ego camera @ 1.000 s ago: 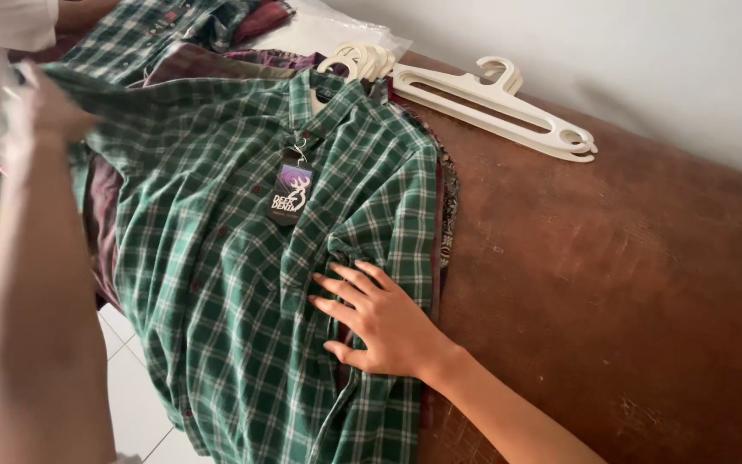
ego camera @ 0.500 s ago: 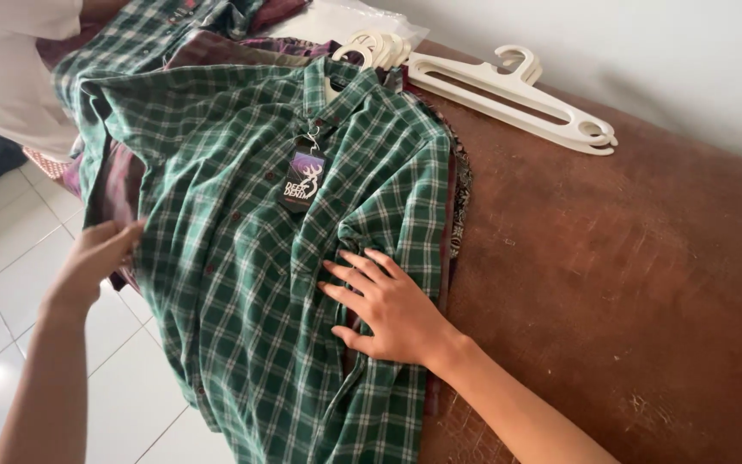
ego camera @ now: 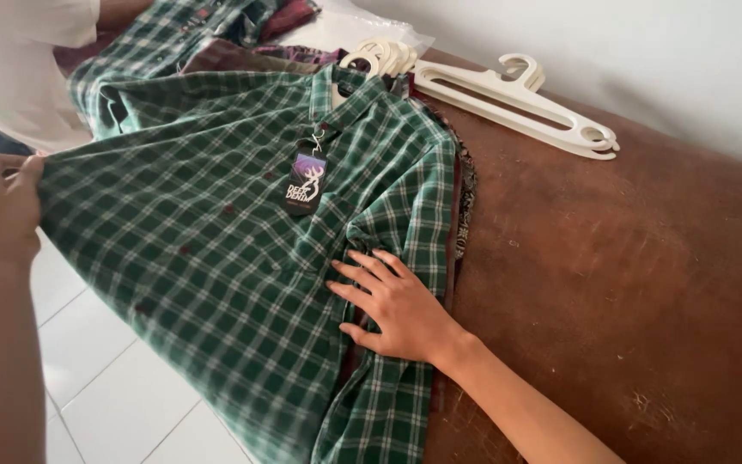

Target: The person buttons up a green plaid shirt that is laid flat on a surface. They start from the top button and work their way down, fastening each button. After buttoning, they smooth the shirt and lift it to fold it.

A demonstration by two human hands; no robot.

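Note:
A green plaid button shirt (ego camera: 216, 258) lies spread over the left edge of a brown table (ego camera: 629, 275), collar at the far end, with a dark hang tag (ego camera: 306, 180) on its front. My left hand (ego camera: 3, 204) grips the shirt's left edge and holds it out over the floor. Fingers spread, my right hand (ego camera: 397, 305) presses flat on the shirt's right front panel near the table edge.
White plastic hangers (ego camera: 517, 101) lie at the far side of the table. More plaid and dark garments (ego camera: 208, 34) are piled beyond the collar. A person in a white top (ego camera: 19, 69) stands at the upper left. White floor tiles (ego camera: 113, 387) show below.
My left hand has taken hold of the shirt's left edge and pulled it outward and up, stretching the fabric flat. My right hand has stayed pressed on the shirt.

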